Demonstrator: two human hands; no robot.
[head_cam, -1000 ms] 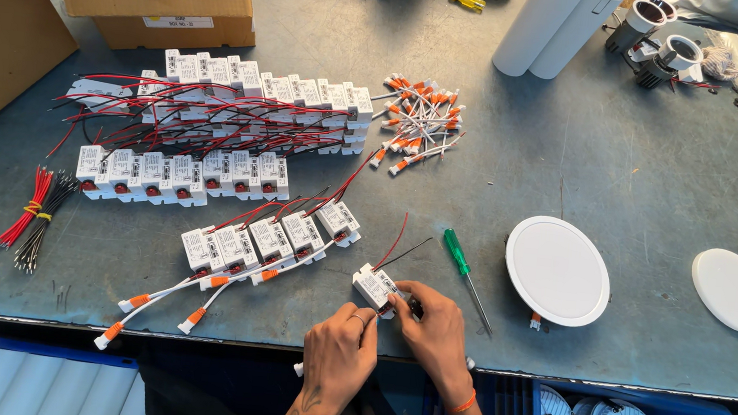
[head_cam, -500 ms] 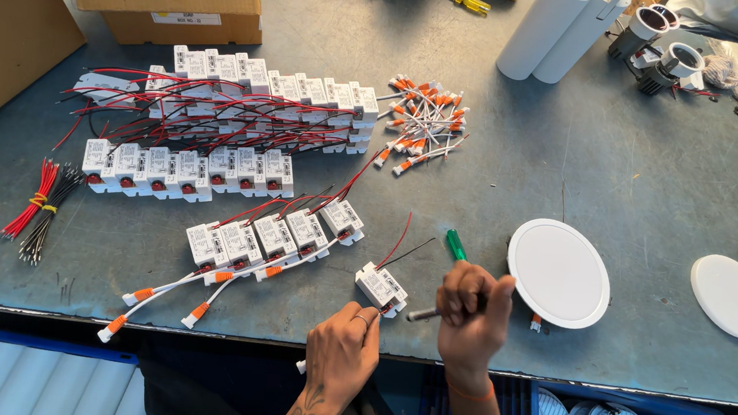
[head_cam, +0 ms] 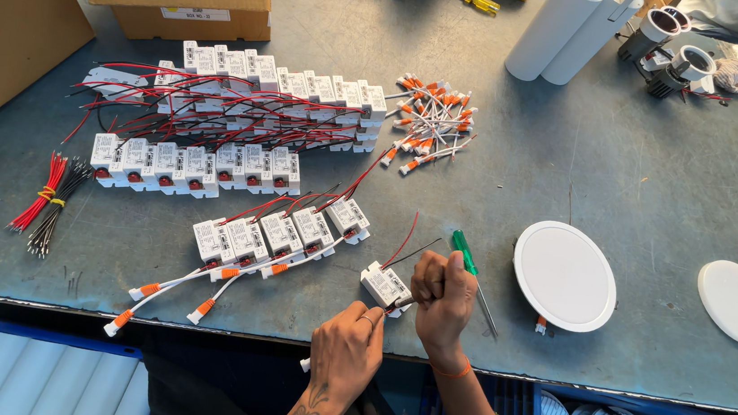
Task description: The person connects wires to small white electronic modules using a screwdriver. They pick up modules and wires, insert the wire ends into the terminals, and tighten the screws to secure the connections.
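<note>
At the near edge of the worktop (head_cam: 625,169), the left hand (head_cam: 344,351) pinches its fingers on the near end of a small white driver box (head_cam: 385,285), which lies at about 11 o'clock from it. The right hand (head_cam: 442,298), fisted around a green-handled screwdriver (head_cam: 464,253), stands at 3 o'clock of the box. Best to keep the box pressed flat and the tip square. Beyond, at 10 o'clock, a row of wired boxes (head_cam: 281,231).

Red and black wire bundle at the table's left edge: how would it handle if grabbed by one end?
The wire bundle would probably droop: its strands are thin and fan out loosely. The yellow tie near the middle should keep them together, though single strands might slip out. It looks light and unlikely to roll, lying flat on the table.
</note>
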